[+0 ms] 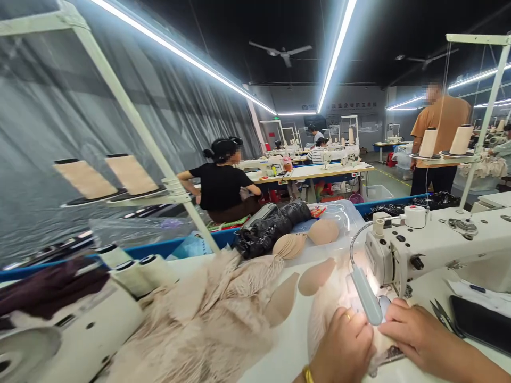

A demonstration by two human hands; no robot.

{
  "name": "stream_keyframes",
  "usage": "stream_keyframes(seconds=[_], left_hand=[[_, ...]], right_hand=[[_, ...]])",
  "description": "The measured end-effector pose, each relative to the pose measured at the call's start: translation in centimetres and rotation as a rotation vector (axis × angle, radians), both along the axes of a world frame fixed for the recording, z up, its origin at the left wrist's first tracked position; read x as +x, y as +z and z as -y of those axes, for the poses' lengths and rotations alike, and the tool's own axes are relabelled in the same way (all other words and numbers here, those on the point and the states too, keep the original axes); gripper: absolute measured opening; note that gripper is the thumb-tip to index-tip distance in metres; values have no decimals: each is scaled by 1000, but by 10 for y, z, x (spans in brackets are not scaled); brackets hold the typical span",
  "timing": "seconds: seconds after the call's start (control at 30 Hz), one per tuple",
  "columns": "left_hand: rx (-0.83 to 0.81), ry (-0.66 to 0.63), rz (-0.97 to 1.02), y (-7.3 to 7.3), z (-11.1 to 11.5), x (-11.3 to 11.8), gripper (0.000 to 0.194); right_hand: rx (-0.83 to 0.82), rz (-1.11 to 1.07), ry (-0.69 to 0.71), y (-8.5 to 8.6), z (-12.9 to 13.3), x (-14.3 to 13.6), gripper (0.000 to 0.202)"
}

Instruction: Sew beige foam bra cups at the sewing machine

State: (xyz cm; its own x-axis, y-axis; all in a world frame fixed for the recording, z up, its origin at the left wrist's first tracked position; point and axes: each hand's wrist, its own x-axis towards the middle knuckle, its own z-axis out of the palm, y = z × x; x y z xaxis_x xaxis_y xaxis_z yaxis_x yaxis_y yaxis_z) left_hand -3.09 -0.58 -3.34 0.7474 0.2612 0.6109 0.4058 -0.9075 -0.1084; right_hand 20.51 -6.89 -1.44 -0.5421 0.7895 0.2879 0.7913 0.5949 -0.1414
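Observation:
Both hands work at the needle end of a white sewing machine [455,244]. My left hand [345,343], with a ring and a gold bracelet, has its fingers curled down on beige lace fabric [318,322] left of the needle area. My right hand [417,335] grips the fabric's right side, fingers bent and close together. A grey gooseneck lamp [366,298] shines between them and hides the needle and part of the cloth. Two beige cup pieces [317,276] lie flat beyond my left hand.
Heaped beige lace [223,314] covers the table to the left. Stacked beige cups [289,246] sit by a black plastic bag [275,226]. Thread snips [442,317] and a black phone [481,322] lie at right. A seated person [223,183] and a standing person [443,133] are ahead.

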Motion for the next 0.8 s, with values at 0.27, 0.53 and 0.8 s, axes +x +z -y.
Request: stream_keyframes(seconds=[0.27, 0.53, 0.8], left_hand=[[-40, -1, -39, -7, 2, 1, 21], [-134, -26, -202, 8, -8, 2, 22], [-250, -99, -300, 31, -28, 4, 17]], right_hand=[[34, -125, 38, -8, -1, 3, 31], [188, -93, 38, -13, -4, 3, 30], [137, -23, -48, -26, -12, 5, 33]])
